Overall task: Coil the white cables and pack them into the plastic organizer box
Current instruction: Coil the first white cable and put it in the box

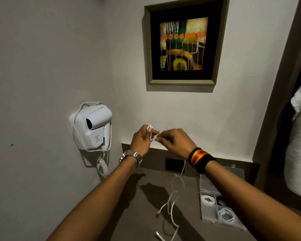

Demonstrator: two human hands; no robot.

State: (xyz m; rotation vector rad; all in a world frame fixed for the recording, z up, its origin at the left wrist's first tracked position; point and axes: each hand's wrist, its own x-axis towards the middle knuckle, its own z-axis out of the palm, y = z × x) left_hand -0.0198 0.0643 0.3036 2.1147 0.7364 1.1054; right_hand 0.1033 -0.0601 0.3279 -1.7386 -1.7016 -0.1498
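Head view, setting: You stand facing a corner of pale walls, looking down over a brown counter [146, 214].
Left hand: Your left hand [142, 137] is raised above the counter, a metal watch [131, 157] on the wrist. Its grip is clenched on one end of a white cable [172, 197], with a small loop showing over the fingers [150, 130].
Right hand: Your right hand [175, 142] sits just beside the left, almost touching, with striped bands [199, 159] at the wrist. Its fingertips pinch the same cable; it is slightly blurred, so the exact hold is hard to read.
Cable: From your hands the cable hangs down in loose, uneven loops and trails onto the counter, where a plug end [159, 236] lies near the bottom edge.
Box: A clear plastic box [205, 218] lies open on the counter to your right, partly under your right forearm. Two of its compartments each hold a coiled white cable, one nearer the wall [208, 200] and one nearer you [226, 214].
Progress: Two cables look packed. The cable in your hands looks barely started, most of it still loose, so winding it and placing it in the box remain. Whether the box has a free compartment, you cannot tell.
Surroundings: A white hair dryer [92, 126] hangs on the left wall; a framed picture [183, 42] hangs ahead.
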